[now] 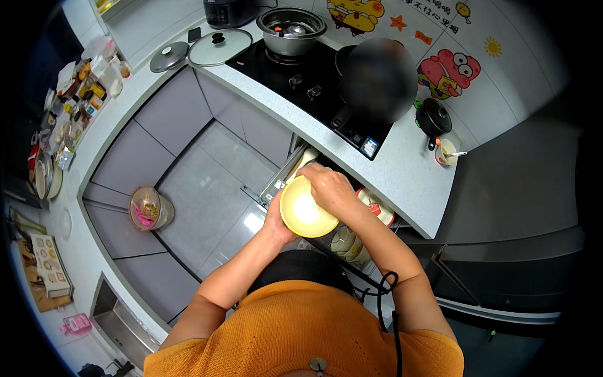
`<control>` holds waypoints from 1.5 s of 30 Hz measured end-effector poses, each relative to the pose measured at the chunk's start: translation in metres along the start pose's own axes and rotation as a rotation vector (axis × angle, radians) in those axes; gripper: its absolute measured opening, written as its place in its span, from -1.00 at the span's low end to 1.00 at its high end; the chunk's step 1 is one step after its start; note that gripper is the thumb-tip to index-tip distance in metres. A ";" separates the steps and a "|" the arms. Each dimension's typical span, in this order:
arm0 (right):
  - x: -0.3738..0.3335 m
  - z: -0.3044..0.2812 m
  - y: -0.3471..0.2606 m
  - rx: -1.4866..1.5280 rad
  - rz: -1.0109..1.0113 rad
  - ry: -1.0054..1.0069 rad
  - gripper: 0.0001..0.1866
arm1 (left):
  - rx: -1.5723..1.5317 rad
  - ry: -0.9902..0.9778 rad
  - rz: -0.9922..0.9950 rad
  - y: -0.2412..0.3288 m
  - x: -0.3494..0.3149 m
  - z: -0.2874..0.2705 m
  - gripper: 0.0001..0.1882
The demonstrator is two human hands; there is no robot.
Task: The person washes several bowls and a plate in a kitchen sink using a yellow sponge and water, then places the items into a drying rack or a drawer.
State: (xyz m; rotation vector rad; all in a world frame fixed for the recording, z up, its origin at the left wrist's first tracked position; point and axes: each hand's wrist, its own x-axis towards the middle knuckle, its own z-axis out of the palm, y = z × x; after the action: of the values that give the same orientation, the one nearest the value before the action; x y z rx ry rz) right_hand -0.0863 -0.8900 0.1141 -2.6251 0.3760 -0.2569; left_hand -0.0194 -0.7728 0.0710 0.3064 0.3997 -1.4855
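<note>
A yellow bowl (308, 210) with a pale, brightly lit inside is held in front of my body. My left hand (277, 221) is closed on its left side. My right hand (331, 190) grips the upper right rim, fingers curled over it. Below the bowl a drawer under the counter is pulled out. Stacked bowls (347, 244) and a white dish with a red edge (375, 208) show in it, partly hidden by my right forearm. A pale long-handled utensil (306, 160) lies at the drawer's far left end.
A black cooktop (251, 61) carries a metal pot (290, 41) and a blurred dark round shape. A glass lid (220, 47), a small black pan (433, 117) and a cup with a spoon (446, 152) rest on the counter. A bin (149, 208) stands on the floor, left. A dark fridge (509, 201) stands right.
</note>
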 end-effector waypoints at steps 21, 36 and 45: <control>-0.011 0.001 0.001 0.084 0.264 0.240 -0.75 | 0.129 0.128 0.664 -0.011 -0.004 0.003 -0.65; -0.017 -0.009 -0.010 0.230 0.090 0.241 -0.48 | 0.080 0.004 0.656 0.000 -0.002 -0.002 -0.66; -0.020 -0.010 -0.021 0.163 0.130 0.254 -0.47 | 0.128 -0.036 0.689 0.006 -0.006 0.001 -0.63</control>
State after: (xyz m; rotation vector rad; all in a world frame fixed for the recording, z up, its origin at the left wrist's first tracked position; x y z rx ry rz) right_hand -0.1033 -0.8700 0.1300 -2.4017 0.5826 -0.5559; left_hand -0.0138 -0.7674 0.0743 0.4633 0.1413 -0.8383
